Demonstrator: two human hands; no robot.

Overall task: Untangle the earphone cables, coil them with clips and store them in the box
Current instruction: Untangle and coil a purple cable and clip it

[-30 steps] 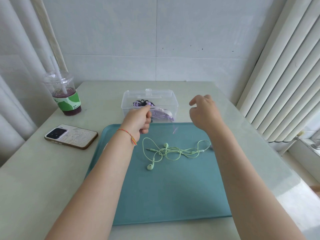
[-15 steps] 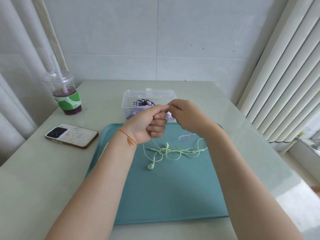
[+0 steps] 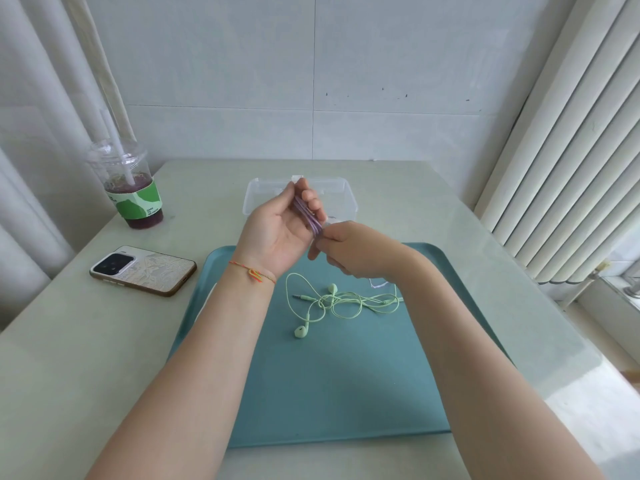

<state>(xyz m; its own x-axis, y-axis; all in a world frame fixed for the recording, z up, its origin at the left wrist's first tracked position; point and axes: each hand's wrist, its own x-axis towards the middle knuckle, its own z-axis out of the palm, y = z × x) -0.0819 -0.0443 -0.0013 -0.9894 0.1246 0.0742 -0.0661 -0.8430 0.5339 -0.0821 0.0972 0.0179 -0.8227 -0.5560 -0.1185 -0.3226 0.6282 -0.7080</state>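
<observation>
The left hand (image 3: 277, 230) is raised palm-up over the far edge of the teal tray (image 3: 346, 393), its fingers curled round a bundle of purple earphone cable (image 3: 309, 216) that lies across them in several loops. The right hand (image 3: 356, 252) meets it from the right, its grip pinching the near end of the same bundle; what exactly sits between those fingertips is hidden, so I cannot tell whether a clip is going on.

Judging from this, the purple pair is untangled and mostly coiled, yet not stored: the clear box (image 3: 346, 197) stands just behind the hands on the bench (image 3: 104, 375), and the little of its inside that shows looks bare, though the hands cover the middle.

The green earphones (image 3: 332, 301) lie on the tray near the right wrist, knotted in the middle, with the plug pointing left and one bud nearer the viewer. That pair looks untouched, so the untangling, coiling and storing all remain for it. Roughly the first half is under way.

A phone (image 3: 143, 270) and a lidded drink cup (image 3: 133, 192) stand on the left of the bench.
</observation>
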